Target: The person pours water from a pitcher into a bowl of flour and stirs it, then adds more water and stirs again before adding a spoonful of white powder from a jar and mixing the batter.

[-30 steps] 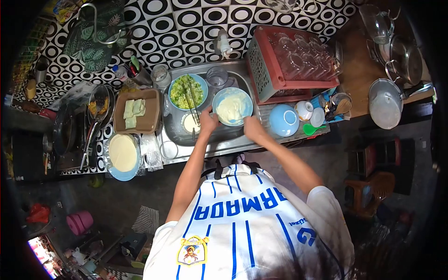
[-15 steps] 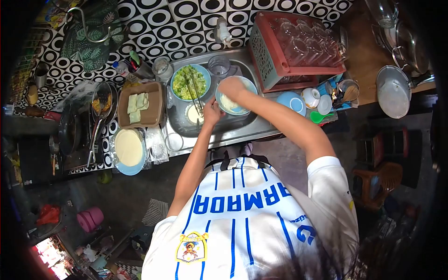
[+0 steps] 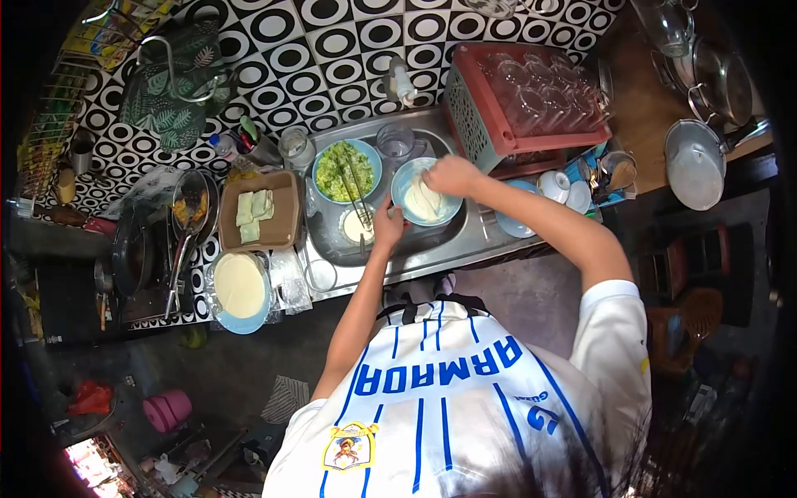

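My left hand grips the near-left rim of a light blue bowl with white, creamy batter in it. Over the bowl's right side, my right hand is closed; what its fingers hold is too small to make out. Left of this bowl stands another blue bowl of chopped green vegetables, with metal tongs lying across it. Below the tongs' lower end, close to my left hand, is a small round container with pale contents.
The bowls stand in a steel sink. On the left are a brown tray with folded pale green wraps, a blue plate of pale round wrappers and a frying pan. A red rack of glasses stands on the right.
My right hand has moved from over the bowl's middle to its right side, uncovering more batter. My left hand still grips the rim. The whole view has shifted slightly.
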Available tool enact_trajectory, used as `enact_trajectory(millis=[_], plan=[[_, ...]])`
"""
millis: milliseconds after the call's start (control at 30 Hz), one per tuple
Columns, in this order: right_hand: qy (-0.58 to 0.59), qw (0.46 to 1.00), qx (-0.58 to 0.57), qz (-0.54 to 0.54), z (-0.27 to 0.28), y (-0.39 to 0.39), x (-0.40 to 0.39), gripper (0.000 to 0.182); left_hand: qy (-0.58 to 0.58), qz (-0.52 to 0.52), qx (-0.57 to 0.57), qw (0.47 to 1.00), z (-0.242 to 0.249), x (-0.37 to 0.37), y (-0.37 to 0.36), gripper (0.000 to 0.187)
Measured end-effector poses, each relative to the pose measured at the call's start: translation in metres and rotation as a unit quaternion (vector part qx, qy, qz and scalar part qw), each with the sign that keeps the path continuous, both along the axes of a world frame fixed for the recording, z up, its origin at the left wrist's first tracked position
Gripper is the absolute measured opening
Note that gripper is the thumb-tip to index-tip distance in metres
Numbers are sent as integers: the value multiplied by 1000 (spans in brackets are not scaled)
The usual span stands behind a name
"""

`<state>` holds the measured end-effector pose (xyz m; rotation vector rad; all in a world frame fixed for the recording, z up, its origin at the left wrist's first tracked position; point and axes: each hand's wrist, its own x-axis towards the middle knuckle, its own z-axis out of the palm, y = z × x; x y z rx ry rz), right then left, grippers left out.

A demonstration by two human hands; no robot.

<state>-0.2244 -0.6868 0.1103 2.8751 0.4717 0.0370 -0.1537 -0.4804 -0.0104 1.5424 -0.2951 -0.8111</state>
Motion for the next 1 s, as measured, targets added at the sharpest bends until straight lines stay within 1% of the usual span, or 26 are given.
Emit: enact_trajectory(millis=[67,100,133,167,200,267,333,367,433,533,633,700,800,867,933,1000], plan=[[-5,999,2,-48,-11,-5,11,14,-5,-4,16,1000,-5,0,1,50],[17,996,-1,-87,-16,-8,10,13,-63,-7,10,998,-11,3,-2,51],[41,991,-4,-127,-22,-11,6,12,-44,-5,10,999,-18,4,-2,51],[65,984,-8,-166,-27,-13,0,12,-25,-4,9,1000,-1,1,-1,51],[85,975,21,-207,-29,-11,-14,12,-5,-2,8,1000,5,-1,-1,51],[121,947,75,-288,-34,7,-56,14,-24,4,30,999,7,-2,-2,51],[154,886,204,-388,-30,42,-83,19,-56,9,26,998,4,-1,-5,51],[138,872,238,-405,-32,53,-80,20,-65,13,26,997,18,-4,-6,52],[107,838,309,-437,-42,77,-66,22,-38,20,36,998,22,-3,-6,52],[40,827,356,-434,-24,67,-42,24,-13,22,31,999,14,-1,-5,51],[26,861,298,-412,9,60,-53,23,-5,22,16,1000,18,-2,-3,51],[38,875,271,-400,18,62,-68,25,1,19,11,1000,19,-4,-4,51],[86,895,243,-364,-9,70,-86,26,-6,26,2,1000,16,-2,-3,51],[80,886,246,-384,-26,66,-78,26,-26,41,-17,999,12,-4,-3,51],[66,881,249,-397,-35,54,-75,27,-7,46,-12,999,9,-4,-4,50],[39,878,258,-401,-25,51,-68,28,2,48,-4,999,15,-4,-2,50]])
